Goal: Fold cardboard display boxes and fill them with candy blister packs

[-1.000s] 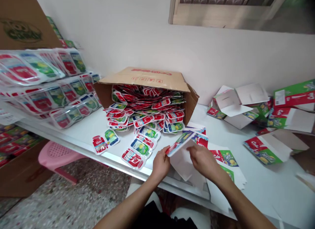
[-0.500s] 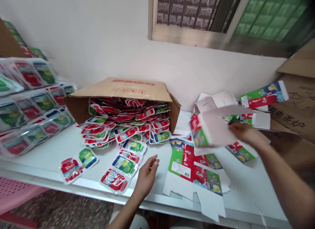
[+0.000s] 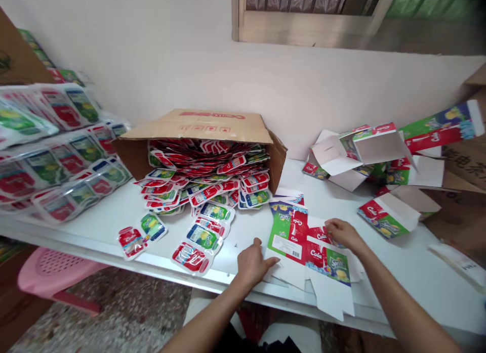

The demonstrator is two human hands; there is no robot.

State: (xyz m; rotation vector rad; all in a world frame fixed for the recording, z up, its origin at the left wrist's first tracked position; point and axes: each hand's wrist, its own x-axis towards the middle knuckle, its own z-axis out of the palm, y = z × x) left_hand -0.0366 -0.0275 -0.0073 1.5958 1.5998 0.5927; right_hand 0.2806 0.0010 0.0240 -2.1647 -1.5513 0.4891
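A stack of flat, unfolded printed cartons (image 3: 299,241) in red and green lies at the front edge of the white table (image 3: 410,272). My left hand (image 3: 252,264) rests on the stack's lower left corner with fingers touching the card. My right hand (image 3: 341,232) lies on the right part of the top sheet, fingers spread, holding nothing. Folded-up cartons (image 3: 387,216) sit in a loose pile to the right, beyond my right hand.
A brown cardboard box (image 3: 201,128) lies on its side, spilling several red and green blister packs (image 3: 205,191) across the table. Bagged packs (image 3: 56,156) are stacked at the left. A pink stool (image 3: 53,272) stands below. More cardboard boxes (image 3: 463,171) stand at the far right.
My right hand has let go of the folded carton among the pile at the right and come back onto the flat stack. My left hand moved right onto the stack's corner.
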